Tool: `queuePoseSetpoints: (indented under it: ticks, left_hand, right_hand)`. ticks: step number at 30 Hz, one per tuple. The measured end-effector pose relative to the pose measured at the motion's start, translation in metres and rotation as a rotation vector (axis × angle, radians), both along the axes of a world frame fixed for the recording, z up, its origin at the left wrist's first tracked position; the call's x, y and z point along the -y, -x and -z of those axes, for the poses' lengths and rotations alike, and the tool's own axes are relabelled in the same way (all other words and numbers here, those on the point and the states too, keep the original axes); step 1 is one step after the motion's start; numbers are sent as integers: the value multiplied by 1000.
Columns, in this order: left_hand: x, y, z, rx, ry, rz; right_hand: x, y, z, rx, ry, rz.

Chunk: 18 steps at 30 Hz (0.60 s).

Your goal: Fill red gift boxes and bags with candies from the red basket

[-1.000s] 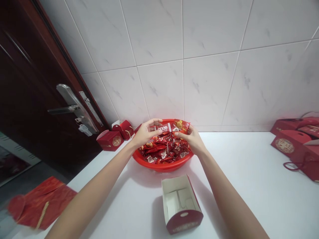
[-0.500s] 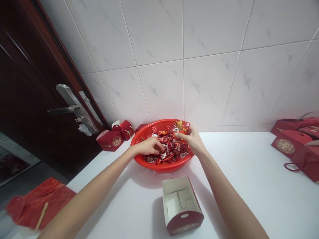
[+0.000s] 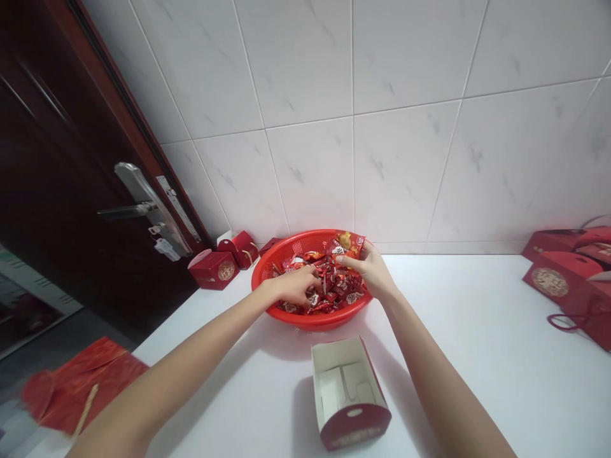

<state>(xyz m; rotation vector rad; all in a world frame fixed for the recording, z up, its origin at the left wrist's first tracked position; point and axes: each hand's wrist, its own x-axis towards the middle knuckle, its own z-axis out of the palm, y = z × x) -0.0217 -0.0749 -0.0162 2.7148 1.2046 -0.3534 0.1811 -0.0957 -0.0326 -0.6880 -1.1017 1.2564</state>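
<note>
A red plastic basket (image 3: 315, 322) against the tiled wall holds a heap of red candy packets (image 3: 341, 286). My left hand (image 3: 300, 286) reaches into the heap with its fingers spread and curved over the packets. At the basket's right rim, my right hand (image 3: 370, 266) pinches a red packet (image 3: 350, 242) with a gold print. In front of the basket stands an open box (image 3: 356, 426), dark red outside and white inside, with nothing in it.
Small red boxes (image 3: 213, 270) stand left of the basket by the wall. More red boxes (image 3: 554, 280) are at the right edge. A red bag (image 3: 86, 381) with a rope handle lies at the front left. A dark door (image 3: 57, 159) is beyond the table.
My left hand has moved slightly right and its fingers have spread over the packets. My right hand still holds its packet in about the same place. The view has shifted slightly.
</note>
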Motion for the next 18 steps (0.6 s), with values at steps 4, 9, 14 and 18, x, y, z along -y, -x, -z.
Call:
queuePoseSetpoints:
  ticks: [4, 9, 14, 18]
  left_hand:
    - [-11, 26, -15, 219, 40, -72]
    - [-23, 65, -37, 363, -13, -316]
    - [-19, 72, -37, 267, 144, -400]
    - [-15, 61, -30, 224, 142, -344]
  right_hand:
    - [0, 0, 0, -9, 22, -14]
    - [0, 1, 0, -27, 40, -24]
    - [0, 1, 0, -20, 60, -31]
    - [1, 1, -1, -1, 46, -20]
